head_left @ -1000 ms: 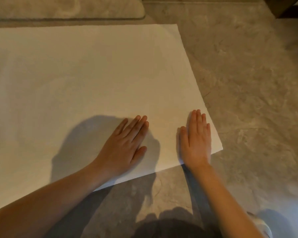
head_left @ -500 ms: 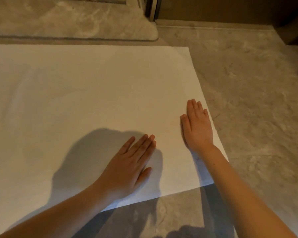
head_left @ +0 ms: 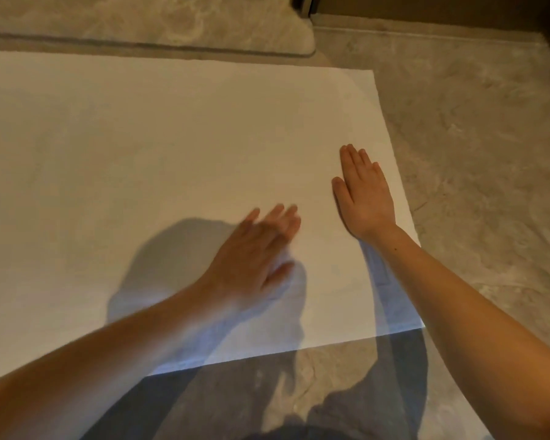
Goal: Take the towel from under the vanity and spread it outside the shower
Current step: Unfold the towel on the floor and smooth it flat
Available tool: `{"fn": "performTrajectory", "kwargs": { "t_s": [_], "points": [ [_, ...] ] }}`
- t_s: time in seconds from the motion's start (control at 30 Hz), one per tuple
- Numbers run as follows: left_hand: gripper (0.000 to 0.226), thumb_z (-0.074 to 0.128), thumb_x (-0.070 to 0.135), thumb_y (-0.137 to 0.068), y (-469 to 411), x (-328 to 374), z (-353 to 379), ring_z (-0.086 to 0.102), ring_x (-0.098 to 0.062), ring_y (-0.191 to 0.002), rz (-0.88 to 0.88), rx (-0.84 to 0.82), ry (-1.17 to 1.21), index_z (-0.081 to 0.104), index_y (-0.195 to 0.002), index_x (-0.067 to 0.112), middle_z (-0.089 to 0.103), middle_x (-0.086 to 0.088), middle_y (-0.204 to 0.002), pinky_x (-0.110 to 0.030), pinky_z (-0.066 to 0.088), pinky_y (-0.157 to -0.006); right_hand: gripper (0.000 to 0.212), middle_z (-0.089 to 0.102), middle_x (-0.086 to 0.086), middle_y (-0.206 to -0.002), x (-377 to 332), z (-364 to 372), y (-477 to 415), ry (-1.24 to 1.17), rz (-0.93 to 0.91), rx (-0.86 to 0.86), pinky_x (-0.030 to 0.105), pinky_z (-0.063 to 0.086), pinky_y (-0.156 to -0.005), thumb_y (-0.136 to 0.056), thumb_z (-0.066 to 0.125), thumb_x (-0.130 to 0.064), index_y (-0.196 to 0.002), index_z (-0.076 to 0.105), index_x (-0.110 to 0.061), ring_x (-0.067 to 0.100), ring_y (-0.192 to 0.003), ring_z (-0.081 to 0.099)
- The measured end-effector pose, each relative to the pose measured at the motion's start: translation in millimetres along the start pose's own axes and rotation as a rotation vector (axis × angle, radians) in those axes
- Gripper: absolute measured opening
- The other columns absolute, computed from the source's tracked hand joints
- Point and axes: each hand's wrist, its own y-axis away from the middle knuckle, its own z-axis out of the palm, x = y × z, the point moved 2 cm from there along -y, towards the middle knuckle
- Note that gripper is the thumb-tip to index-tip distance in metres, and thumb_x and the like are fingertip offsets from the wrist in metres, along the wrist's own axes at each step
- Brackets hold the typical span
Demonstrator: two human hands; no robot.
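Item: 1 white towel [head_left: 178, 173], lay unfolded and flat on the marble-patterned floor [head_left: 477, 160], its far edge just beside the raised shower threshold [head_left: 140, 23]. Right hand [head_left: 364, 193]: open, palm down, flat on the towel near its right edge. Left hand [head_left: 254, 249]: open, fingers spread, blurred; contact with the cloth uncertain. Progress, judged: retrieval and spreading done; only final smoothing appeared left.

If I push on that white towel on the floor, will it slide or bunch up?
The towel lies flat and thin, so it is probably floppy. On the smooth stone floor it may slide; both hands press flat on it.
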Motion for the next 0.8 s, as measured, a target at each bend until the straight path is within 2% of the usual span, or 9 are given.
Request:
{"fn": "performTrajectory", "kwargs": {
  "t_s": [0.07,0.17,0.3,0.37,0.43,0.5,0.63,0.7,0.8],
  "points": [
    [0.066,0.023,0.044,-0.098,-37.9,-25.6,-9.7,0.017,-0.025,-0.149,-0.091,0.042,-0.039,0.024,-0.153,0.008,0.02,-0.01,-0.161,-0.042,0.007,-0.122,0.061,0.013,0.002,-0.163,-1.2,-2.6,-0.8,-0.008,-0.007,0.0,0.035,0.002,-0.122,-0.101,0.017,-0.04,-0.156,0.012,-0.015,0.018,-0.151,0.006],
    [0.067,0.019,0.045,-0.099,-78.8,-52.0,-8.3,0.004,-0.021,-0.151,-0.234,-0.015,-0.139,0.008,-0.156,0.011,0.006,-0.007,-0.164,-0.039,-0.004,-0.121,0.058,0.011,0.002,-0.164,-2.9,-3.9,0.5,0.0,-0.011,0.003,0.035,0.001,-0.122,-0.103,0.02,-0.036,-0.157,0.01,-0.015,0.018,-0.151,0.004],
    [0.07,0.015,0.048,-0.098,-81.2,-47.2,3.4,0.006,-0.023,-0.151,-0.239,-0.017,-0.169,0.013,-0.155,0.007,0.01,-0.01,-0.164,-0.042,0.001,-0.122,0.056,0.013,0.01,-0.163,-24.6,-3.1,-13.0,-0.09,0.119,0.037,0.038,0.002,-0.122,-0.104,0.025,-0.031,-0.156,0.015,-0.01,0.024,-0.151,0.006],
    [0.069,0.019,0.046,-0.098,-79.7,-46.9,1.6,0.014,-0.026,-0.15,-0.217,0.036,-0.154,0.023,-0.153,0.004,0.02,-0.014,-0.161,-0.045,0.007,-0.122,0.054,0.017,0.01,-0.162,-50.9,-3.4,-42.6,-0.138,0.012,0.023,0.039,0.007,-0.122,-0.105,0.029,-0.029,-0.155,0.02,-0.01,0.026,-0.15,0.01],
    [0.066,0.027,0.043,-0.099,-80.2,-46.4,-2.3,0.022,-0.03,-0.148,-0.19,0.058,-0.128,0.034,-0.148,-0.001,0.031,-0.019,-0.156,-0.048,0.013,-0.121,0.052,0.019,0.006,-0.162,-71.4,-2.2,-69.6,-0.133,-0.203,-0.072,0.039,0.008,-0.121,-0.105,0.029,-0.029,-0.155,0.022,-0.015,0.023,-0.15,0.011],
    [0.065,0.028,0.042,-0.1,-77.6,-45.5,-2.4,0.021,-0.029,-0.148,-0.186,0.06,-0.125,0.032,-0.148,-0.001,0.03,-0.019,-0.157,-0.048,0.013,-0.121,0.052,0.018,0.001,-0.162,-63.1,-1.4,-89.4,-0.08,-0.303,-0.121,0.035,0.005,-0.121,-0.105,0.027,-0.034,-0.155,0.02,-0.019,0.018,-0.15,0.01],
    [0.067,0.023,0.044,-0.099,-75.0,-45.6,-3.0,0.014,-0.025,-0.15,-0.194,0.063,-0.094,0.024,-0.153,0.004,0.019,-0.013,-0.161,-0.044,0.009,-0.122,0.055,0.015,0.005,-0.163,25.4,-17.3,-106.2,0.006,-0.052,-0.026,0.036,0.006,-0.121,-0.106,0.026,-0.035,-0.156,0.017,-0.015,0.021,-0.15,0.01],
    [0.068,0.02,0.046,-0.099,-74.7,-45.8,-4.0,0.012,-0.024,-0.151,-0.196,0.049,-0.096,0.022,-0.153,0.005,0.016,-0.011,-0.162,-0.042,0.006,-0.122,0.056,0.015,0.01,-0.163,64.0,-30.8,-102.0,0.012,0.076,-0.042,0.036,0.008,-0.121,-0.106,0.026,-0.033,-0.156,0.015,-0.01,0.024,-0.15,0.012],
    [0.07,0.016,0.048,-0.098,-74.7,-45.4,-5.6,0.01,-0.023,-0.151,-0.209,0.029,-0.101,0.02,-0.154,0.006,0.015,-0.011,-0.163,-0.041,0.004,-0.122,0.056,0.017,0.013,-0.162,66.8,-44.2,-94.3,0.062,0.177,-0.005,0.042,0.011,-0.12,-0.105,0.022,-0.033,-0.155,0.016,-0.007,0.029,-0.148,0.015]
  ]
}}
